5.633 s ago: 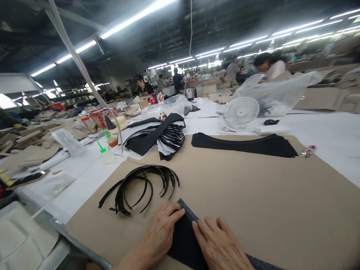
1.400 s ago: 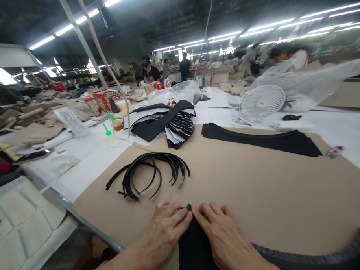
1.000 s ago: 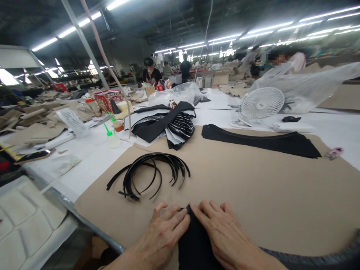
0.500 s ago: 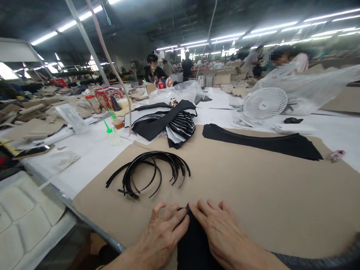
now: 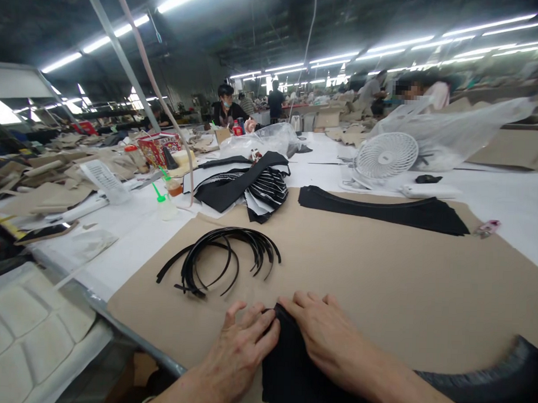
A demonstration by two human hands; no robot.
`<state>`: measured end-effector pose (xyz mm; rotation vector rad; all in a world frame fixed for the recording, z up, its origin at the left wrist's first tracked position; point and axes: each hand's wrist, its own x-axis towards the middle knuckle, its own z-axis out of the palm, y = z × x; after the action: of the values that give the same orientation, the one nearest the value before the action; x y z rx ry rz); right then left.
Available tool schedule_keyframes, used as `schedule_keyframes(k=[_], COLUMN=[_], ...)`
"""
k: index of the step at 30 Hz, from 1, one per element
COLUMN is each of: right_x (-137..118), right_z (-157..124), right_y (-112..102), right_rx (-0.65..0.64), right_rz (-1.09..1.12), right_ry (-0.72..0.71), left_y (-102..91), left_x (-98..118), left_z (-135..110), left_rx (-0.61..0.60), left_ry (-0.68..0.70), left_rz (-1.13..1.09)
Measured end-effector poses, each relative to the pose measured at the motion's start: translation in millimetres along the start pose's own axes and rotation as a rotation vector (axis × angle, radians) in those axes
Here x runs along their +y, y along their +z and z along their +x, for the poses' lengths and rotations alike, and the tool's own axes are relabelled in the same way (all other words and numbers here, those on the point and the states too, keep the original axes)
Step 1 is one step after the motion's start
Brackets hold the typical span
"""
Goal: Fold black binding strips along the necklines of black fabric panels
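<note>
A black fabric piece (image 5: 289,367) lies at the near edge of the brown sheet, its top end narrow and its curved strip running off to the right. My left hand (image 5: 241,347) is closed at its upper left corner, with thumb and index finger pressed together on the edge. My right hand (image 5: 326,327) bears down on the same end from the other side, fingers bent and index tip at the top edge. The fingertips of both hands nearly meet there. Part of the piece is hidden under my right hand and forearm.
Black curved strips (image 5: 232,238) lie loosely coiled ahead on the brown sheet (image 5: 381,276). Beyond are a fanned pile of black pieces (image 5: 247,186), a stack of curved black pieces (image 5: 379,210), a white fan (image 5: 387,155) and green-tipped bottles (image 5: 163,203). Co-workers are farther back.
The view has shifted slightly. Both hands stay at the top end of the black fabric piece, and the curved part at the right now shows more.
</note>
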<state>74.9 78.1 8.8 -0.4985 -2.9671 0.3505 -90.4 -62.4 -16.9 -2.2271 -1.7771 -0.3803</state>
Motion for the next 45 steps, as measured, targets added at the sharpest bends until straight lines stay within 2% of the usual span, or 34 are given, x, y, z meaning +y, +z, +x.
schedule_keyframes(k=[2, 5, 10, 16, 23, 28, 35, 39, 42, 45], right_x=[8, 20, 18, 15, 22, 20, 26, 28, 27, 28], right_z=[2, -12, -43, -46, -40, -40, -44, -45, -44, -44], right_y=[-15, -24, -25, -22, -22, -23, -28, -30, -29, -25], right_rx=[-0.062, -0.073, -0.085, -0.073, -0.092, -0.099, -0.155, -0.170, -0.160, -0.129], right_rz=[0.123, 0.203, 0.196, 0.265, 0.311, 0.324, 0.350, 0.325, 0.310, 0.326], right_ry=[0.110, 0.150, 0.157, 0.228, 0.300, 0.322, 0.364, 0.382, 0.354, 0.327], left_y=[-2.6, -8.6, -14.0, -13.1, -16.5, -18.5, -20.2, -21.2, -23.3, -23.7], left_x=[1, 1, 2, 16, 20, 12, -1, 2, 16, 29], left_z=[1, 4, 10, 23, 42, 56, 66, 64, 71, 85], left_rx=[-0.004, 0.000, 0.036, 0.080, -0.128, -0.187, -0.247, -0.158, -0.135, -0.263], left_ry=[-0.010, -0.018, -0.086, -0.276, -0.535, -0.675, -0.631, -0.635, -0.455, -0.331], left_rz=[-0.006, -0.016, -0.111, -0.251, -0.217, -0.124, 0.012, 0.006, -0.168, -0.367])
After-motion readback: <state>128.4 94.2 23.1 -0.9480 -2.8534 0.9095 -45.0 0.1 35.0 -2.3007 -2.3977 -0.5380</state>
